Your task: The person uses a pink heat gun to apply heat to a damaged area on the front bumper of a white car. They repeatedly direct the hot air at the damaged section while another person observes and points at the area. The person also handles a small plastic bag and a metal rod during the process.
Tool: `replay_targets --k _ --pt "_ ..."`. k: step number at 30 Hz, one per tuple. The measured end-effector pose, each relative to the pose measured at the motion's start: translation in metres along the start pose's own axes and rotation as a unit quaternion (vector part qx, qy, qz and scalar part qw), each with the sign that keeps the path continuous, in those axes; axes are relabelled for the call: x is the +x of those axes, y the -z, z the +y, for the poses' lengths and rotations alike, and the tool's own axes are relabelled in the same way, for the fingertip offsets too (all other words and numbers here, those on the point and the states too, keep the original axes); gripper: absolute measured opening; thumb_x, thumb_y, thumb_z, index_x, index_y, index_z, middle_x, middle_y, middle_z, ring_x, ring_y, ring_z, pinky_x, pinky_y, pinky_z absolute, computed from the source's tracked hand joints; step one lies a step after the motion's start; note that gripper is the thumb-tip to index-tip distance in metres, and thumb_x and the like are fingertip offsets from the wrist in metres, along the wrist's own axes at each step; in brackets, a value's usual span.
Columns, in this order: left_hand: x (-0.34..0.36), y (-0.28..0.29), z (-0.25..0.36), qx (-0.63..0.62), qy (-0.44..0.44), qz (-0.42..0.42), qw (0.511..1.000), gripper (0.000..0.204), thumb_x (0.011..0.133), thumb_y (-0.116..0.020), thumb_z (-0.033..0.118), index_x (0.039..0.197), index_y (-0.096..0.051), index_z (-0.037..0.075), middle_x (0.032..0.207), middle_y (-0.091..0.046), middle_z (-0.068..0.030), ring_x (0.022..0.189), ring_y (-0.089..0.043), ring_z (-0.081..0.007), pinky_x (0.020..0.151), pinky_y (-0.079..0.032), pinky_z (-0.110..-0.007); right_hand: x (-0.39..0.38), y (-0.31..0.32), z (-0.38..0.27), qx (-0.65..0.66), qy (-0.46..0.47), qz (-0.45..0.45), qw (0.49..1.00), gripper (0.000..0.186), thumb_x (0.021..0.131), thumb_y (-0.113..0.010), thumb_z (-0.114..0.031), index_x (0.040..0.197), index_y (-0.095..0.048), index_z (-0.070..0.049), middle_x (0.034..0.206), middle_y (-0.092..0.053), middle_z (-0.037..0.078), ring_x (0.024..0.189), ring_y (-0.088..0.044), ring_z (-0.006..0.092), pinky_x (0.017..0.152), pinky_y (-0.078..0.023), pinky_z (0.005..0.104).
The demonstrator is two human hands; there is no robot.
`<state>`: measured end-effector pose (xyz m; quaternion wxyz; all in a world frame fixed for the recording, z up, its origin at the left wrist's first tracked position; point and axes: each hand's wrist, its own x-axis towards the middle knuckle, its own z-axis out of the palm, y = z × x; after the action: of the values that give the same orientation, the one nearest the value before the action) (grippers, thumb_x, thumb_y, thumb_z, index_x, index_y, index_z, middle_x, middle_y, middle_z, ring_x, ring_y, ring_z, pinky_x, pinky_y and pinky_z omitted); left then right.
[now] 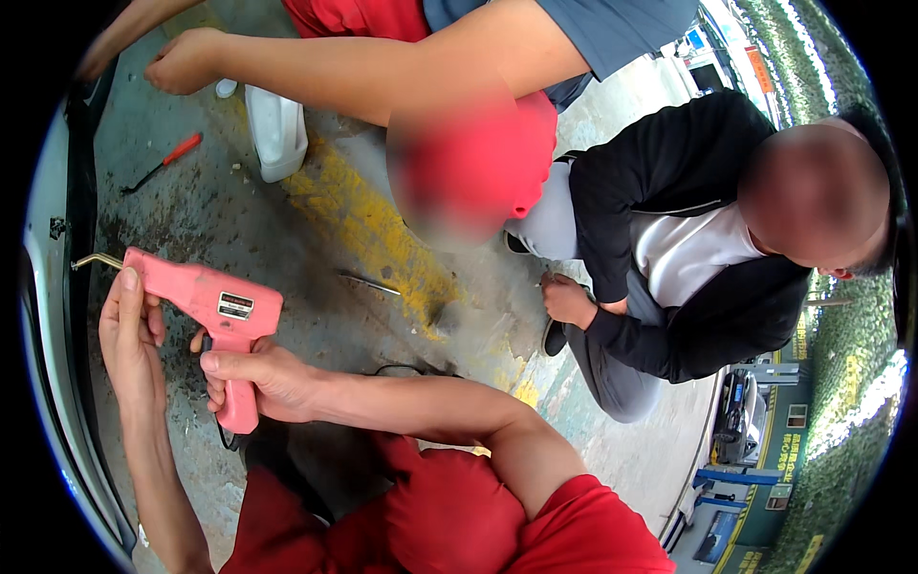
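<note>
My right hand [244,378] grips the handle of a pink welding gun [191,277], with my thumb across the grip. My left hand [129,330] holds the gun's front end, its thumb just behind the thin bent metal tip [91,259]. The tip is beside a car body panel [48,325] at the far left; whether it touches is unclear. A dark cord hangs below the handle.
A red-handled screwdriver [177,151], a white jug [275,134] and a thin metal rod [368,283] lie on the stained floor [402,325]. A co-worker's arm [306,72] reaches across the top. Another person [688,268] crouches at right. Car lifts [727,478] stand behind.
</note>
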<state>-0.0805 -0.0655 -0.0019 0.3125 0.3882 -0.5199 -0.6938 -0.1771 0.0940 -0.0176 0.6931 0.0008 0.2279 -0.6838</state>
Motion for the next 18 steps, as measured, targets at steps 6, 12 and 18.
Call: replay_targets --k 6,12,18 --pt "-0.004 -0.007 0.011 0.024 -0.003 0.019 1.000 0.037 0.103 -0.061 0.043 0.112 -0.069 0.008 0.077 -0.052 0.0077 0.062 -0.039 -0.0010 0.054 -0.027 -0.020 0.009 0.002 -0.003 -0.071 0.006 0.018 0.997 0.027 0.091 -0.078 -0.022 0.109 -0.062 -0.009 0.077 -0.063 0.002 0.064 -0.063 0.0146 0.062 -0.057 0.0342" --pt "-0.001 -0.008 0.018 0.010 0.027 -0.050 0.998 0.030 0.101 -0.064 0.037 0.111 -0.069 0.009 0.080 -0.058 0.0071 0.066 -0.047 -0.0030 0.059 -0.037 -0.022 0.037 0.040 -0.021 -0.292 0.051 0.079 0.952 0.030 0.088 -0.079 -0.013 0.112 -0.063 -0.005 0.089 -0.070 0.005 0.071 -0.070 0.0167 0.063 -0.059 0.0299" --pt "0.000 -0.019 0.019 -0.058 0.070 -0.062 0.994 0.033 0.103 -0.062 0.042 0.092 -0.063 0.012 0.074 -0.055 0.0044 0.065 -0.049 -0.0068 0.059 -0.039 -0.023 0.061 0.056 -0.043 -0.378 0.131 0.083 0.913 0.043 0.082 -0.084 -0.008 0.120 -0.063 -0.005 0.103 -0.068 0.005 0.091 -0.069 0.0160 0.078 -0.060 0.0333"
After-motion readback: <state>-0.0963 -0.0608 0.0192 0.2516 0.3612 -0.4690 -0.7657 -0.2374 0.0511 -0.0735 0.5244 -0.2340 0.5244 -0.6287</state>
